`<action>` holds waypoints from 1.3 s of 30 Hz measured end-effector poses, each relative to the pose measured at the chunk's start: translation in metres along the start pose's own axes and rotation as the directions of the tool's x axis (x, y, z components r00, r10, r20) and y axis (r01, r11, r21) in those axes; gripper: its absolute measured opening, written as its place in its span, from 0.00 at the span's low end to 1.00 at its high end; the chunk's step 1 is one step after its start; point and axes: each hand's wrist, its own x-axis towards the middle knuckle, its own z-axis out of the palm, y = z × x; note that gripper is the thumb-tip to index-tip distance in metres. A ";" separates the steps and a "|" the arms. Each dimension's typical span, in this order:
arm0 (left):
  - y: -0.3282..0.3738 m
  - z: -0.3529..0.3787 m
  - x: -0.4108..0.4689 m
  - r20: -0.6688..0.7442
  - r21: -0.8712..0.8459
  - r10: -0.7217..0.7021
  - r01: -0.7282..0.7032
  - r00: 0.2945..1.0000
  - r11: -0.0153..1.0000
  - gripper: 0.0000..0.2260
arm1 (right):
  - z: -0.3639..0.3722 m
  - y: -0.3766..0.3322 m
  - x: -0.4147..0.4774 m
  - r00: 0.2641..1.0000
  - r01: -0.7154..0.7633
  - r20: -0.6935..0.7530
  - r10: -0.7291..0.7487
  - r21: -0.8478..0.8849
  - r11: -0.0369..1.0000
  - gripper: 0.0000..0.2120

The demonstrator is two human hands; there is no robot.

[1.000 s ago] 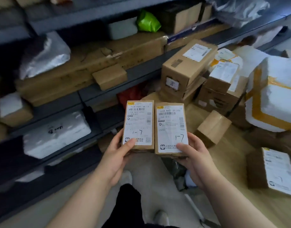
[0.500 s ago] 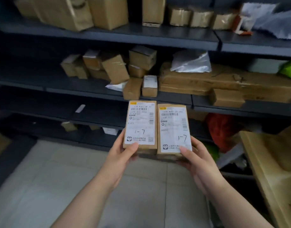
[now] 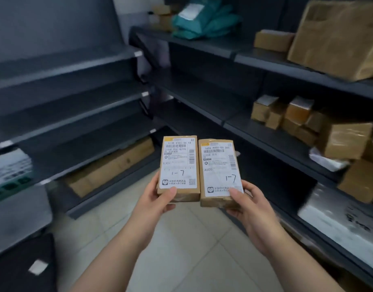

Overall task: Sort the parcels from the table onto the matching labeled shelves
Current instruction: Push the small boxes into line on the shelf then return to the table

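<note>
Left parcel (image 3: 178, 165) rests in left grip (image 3: 158, 201), right parcel (image 3: 219, 171) in right grip (image 3: 251, 209).

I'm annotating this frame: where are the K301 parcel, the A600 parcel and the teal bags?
K301 parcel (image 3: 178, 163): head view, middle of its white label.
A600 parcel (image 3: 220, 169): head view, middle of its white label.
teal bags (image 3: 204, 24): head view, middle of the pile.

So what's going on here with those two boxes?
A person holds two small brown parcels side by side in front of dark shelves. The left hand grips the left parcel, the right hand the right parcel. Both bear a handwritten 1-7. Neither is on a shelf yet.
</note>
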 end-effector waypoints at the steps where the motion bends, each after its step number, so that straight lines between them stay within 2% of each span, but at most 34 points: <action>1: 0.002 -0.016 0.001 -0.066 -0.008 -0.003 0.003 0.998 1.000 0.20 | 0.018 -0.001 0.012 0.998 -0.007 0.055 0.008 -0.018 1.000 0.27; 4: 0.004 -0.058 0.005 -0.261 -0.069 -0.017 -0.001 0.965 0.998 0.22 | 0.069 0.001 0.045 0.980 -0.036 0.197 0.042 -0.036 0.999 0.30; 7: 0.004 -0.086 0.011 -0.398 -0.121 -0.040 -0.009 0.917 0.993 0.22 | 0.110 0.005 0.077 0.952 -0.057 0.298 0.070 -0.052 0.997 0.29; 13: 0.013 -0.112 0.058 -0.554 -0.171 -0.061 -0.042 0.830 0.984 0.23 | 0.163 -0.005 0.157 0.878 -0.068 0.465 0.115 -0.116 0.991 0.28; 17: 0.021 -0.118 0.095 -0.643 -0.195 -0.077 -0.067 0.762 0.978 0.24 | 0.189 -0.019 0.211 0.822 -0.053 0.552 0.142 -0.174 0.983 0.19; 20: 0.021 -0.123 0.116 -0.698 -0.214 -0.092 -0.084 0.711 0.973 0.21 | 0.209 -0.021 0.246 0.782 -0.053 0.598 0.177 -0.219 0.974 0.14; 27: 0.004 -0.142 0.135 -0.777 -0.295 -0.186 -0.087 0.602 0.952 0.19 | 0.245 0.001 0.280 0.686 -0.131 0.654 0.318 -0.320 0.938 0.18; 30: 0.004 -0.161 0.143 -0.792 -0.303 -0.200 -0.086 0.576 0.949 0.22 | 0.267 0.011 0.291 0.672 -0.161 0.647 0.360 -0.347 0.924 0.19; 39: -0.012 -0.262 0.164 -0.811 -0.334 -0.252 -0.065 0.527 0.940 0.18 | 0.376 0.047 0.307 0.675 -0.152 0.620 0.399 -0.412 0.898 0.18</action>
